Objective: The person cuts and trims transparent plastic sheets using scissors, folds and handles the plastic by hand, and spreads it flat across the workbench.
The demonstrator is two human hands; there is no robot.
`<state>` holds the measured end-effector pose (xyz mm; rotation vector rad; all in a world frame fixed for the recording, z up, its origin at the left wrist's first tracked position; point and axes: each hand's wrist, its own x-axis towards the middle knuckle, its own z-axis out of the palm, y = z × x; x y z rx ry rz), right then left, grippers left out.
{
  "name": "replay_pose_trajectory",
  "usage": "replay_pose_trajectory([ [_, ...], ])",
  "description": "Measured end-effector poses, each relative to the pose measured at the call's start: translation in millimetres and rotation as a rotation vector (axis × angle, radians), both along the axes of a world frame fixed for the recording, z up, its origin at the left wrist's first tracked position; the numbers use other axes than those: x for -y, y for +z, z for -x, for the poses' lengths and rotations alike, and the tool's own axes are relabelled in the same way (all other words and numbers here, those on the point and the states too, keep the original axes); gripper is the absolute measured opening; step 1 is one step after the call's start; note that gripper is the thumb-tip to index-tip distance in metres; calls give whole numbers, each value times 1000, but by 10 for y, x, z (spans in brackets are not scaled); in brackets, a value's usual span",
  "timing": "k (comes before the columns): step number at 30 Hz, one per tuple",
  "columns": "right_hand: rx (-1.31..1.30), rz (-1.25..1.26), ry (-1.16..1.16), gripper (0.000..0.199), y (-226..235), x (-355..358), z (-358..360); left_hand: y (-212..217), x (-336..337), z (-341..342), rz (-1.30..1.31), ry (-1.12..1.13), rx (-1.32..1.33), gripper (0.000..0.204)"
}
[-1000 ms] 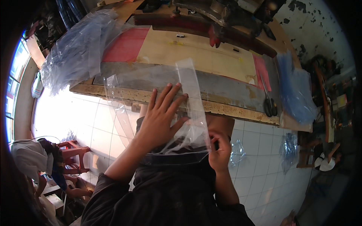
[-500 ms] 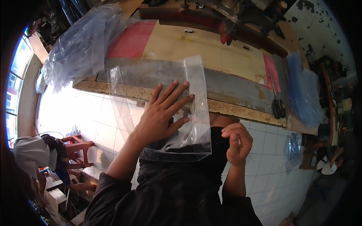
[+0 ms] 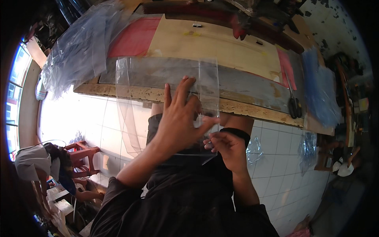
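A clear plastic sheet, folded in layers, lies partly on the table's near edge and hangs over toward my lap. My left hand rests over its middle, fingers apart and the thumb stretched toward the right edge; the index finger is bent. At the sheet's lower right, my right hand has its thumb and fingers pinched together on the plastic near the edge. The fingertips of that hand are partly blurred, and the exact grip on the layers is hard to see.
Behind the sheet is a cream work surface with red ends. Scissors lie at the right. Piles of clear plastic and bluish plastic flank it. A red stool and another person are at left; plastic scraps lie on the floor.
My right hand has moved left and closed on the sheet's edge. My left hand has shifted slightly right, its index finger now bent. The sheet's lower end has moved up a little.
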<state>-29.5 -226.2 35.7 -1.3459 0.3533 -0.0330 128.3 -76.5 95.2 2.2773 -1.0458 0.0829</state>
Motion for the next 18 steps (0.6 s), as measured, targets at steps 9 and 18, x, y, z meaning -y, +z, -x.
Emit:
replay_pose_trajectory([
  [9,104,-145,-99,10,-192,-84,0,-38,128,134,13,42,-27,53],
  [18,25,-196,-118,23,-170,-57,33,-51,90,94,43,3,-46,47],
])
